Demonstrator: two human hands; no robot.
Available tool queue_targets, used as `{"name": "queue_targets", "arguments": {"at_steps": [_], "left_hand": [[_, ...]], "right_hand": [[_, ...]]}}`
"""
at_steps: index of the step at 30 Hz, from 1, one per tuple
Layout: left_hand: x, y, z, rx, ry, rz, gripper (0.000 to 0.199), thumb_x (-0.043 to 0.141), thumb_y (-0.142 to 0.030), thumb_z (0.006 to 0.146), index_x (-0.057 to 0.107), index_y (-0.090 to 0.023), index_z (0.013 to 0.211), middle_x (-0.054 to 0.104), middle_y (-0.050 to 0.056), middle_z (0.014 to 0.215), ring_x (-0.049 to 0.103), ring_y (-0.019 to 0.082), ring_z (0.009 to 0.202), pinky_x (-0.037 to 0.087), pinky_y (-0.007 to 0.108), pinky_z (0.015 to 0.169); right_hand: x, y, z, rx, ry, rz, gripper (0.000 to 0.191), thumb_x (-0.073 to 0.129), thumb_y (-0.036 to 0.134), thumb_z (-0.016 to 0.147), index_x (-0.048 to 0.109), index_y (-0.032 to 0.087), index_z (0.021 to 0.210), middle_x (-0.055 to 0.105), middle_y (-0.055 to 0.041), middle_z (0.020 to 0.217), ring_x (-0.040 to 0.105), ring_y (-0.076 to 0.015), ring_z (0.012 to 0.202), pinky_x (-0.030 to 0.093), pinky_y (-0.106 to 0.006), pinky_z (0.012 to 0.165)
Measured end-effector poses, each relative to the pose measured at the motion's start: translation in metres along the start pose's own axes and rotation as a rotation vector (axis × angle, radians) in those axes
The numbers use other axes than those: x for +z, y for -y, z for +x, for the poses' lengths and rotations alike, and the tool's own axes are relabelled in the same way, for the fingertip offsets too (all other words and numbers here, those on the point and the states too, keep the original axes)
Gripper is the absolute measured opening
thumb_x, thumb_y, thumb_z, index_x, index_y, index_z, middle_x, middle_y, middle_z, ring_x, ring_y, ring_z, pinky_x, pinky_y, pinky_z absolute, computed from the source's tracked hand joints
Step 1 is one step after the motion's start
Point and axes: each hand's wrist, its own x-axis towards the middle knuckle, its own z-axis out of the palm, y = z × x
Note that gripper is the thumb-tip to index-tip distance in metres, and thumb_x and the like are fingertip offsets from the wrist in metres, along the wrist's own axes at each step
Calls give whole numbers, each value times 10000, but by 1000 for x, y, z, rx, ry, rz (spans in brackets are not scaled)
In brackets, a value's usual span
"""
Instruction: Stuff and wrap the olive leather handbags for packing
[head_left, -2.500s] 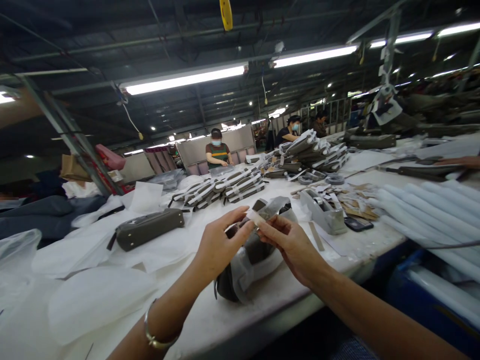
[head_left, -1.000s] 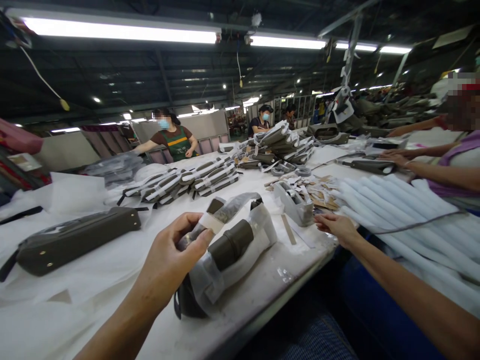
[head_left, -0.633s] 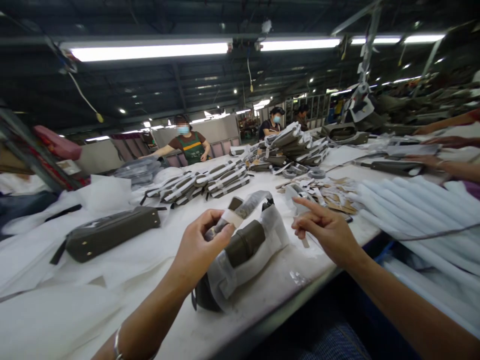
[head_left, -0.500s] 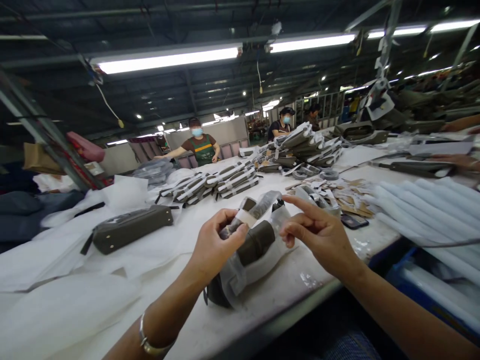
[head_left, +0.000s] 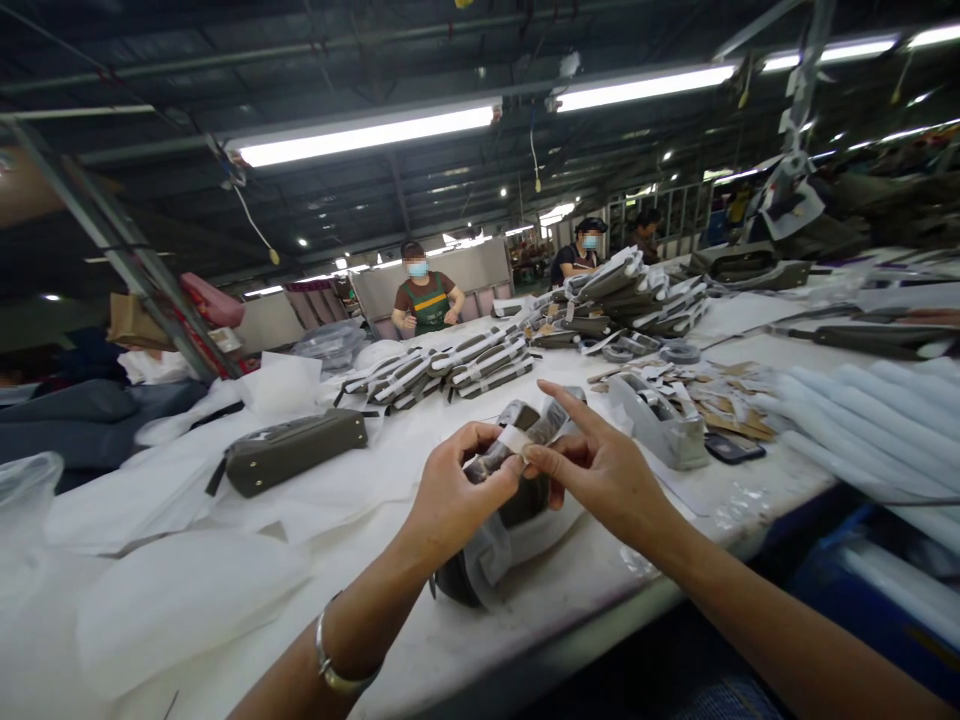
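Note:
In front of me on the table lies a dark olive handbag (head_left: 525, 503), partly covered by whitish translucent wrapping (head_left: 517, 545). My left hand (head_left: 469, 485) is closed around the bag's handle (head_left: 491, 458), which has a pale wrapping strip (head_left: 514, 440) around it. At that strip, my right hand (head_left: 596, 465) pinches with its thumb and bent fingers, while the index finger points up and away. The fingertips of both hands nearly meet there. A tape dispenser (head_left: 667, 430) stands just beyond my right hand.
Left of my hands, another olive bag (head_left: 300, 450) lies on white sheets (head_left: 202, 590). Stacks of wrapped bags (head_left: 450, 370) stand farther back. A phone (head_left: 735, 448), cardboard scraps (head_left: 727, 400) and white foam rolls (head_left: 862, 420) are at the right. A co-worker (head_left: 427, 295) stands across the table.
My right hand has moved left, from the loose wrapping to the strip on the handle beside my left hand. The tape dispenser shows more fully. The co-worker's outstretched arm has drawn in.

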Motion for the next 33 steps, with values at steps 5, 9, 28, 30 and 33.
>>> {"name": "queue_targets", "arguments": {"at_steps": [5,9,28,30,33], "left_hand": [[-1,-2,1,-49,49,-123,241,646,-379,826,678,-180,960,671,5,854,589,167,784,448,251,695],[-5,-2,1,-97,76,-249,283,613,-427,852,672,-176,969,673,26,869,601,182,810,467,266,725],[-8,-6,2,-62,49,-105,322,519,-498,926,648,-207,874,637,-7,793,559,173,758,464,265,711],[-9,-6,3,-42,66,-71,350,495,-515,941,653,-207,889,657,-2,848,573,183,819,470,272,757],[-14,-2,6,-66,82,-57,474,426,-601,947,685,-205,927,694,23,912,603,216,913,484,298,830]], "right_hand": [[-1,-19,7,-21,-66,-91,851,695,372,811,271,286,1544,627,101,526,603,-151,422,506,-249,464],[-6,-40,4,-169,-154,-304,766,654,356,866,299,249,1536,603,101,515,554,-133,418,499,-254,501],[-29,9,50,-1232,139,-1018,300,419,156,1016,599,166,1255,668,-60,1281,595,-159,1209,391,-415,1153],[-28,5,55,-1220,146,-1018,294,412,187,1025,597,178,1254,676,-51,1267,605,-156,1197,385,-413,1158],[-27,0,58,-1191,135,-970,311,471,278,1020,554,209,1311,662,-36,1297,586,-164,1234,320,-431,1198]]}}
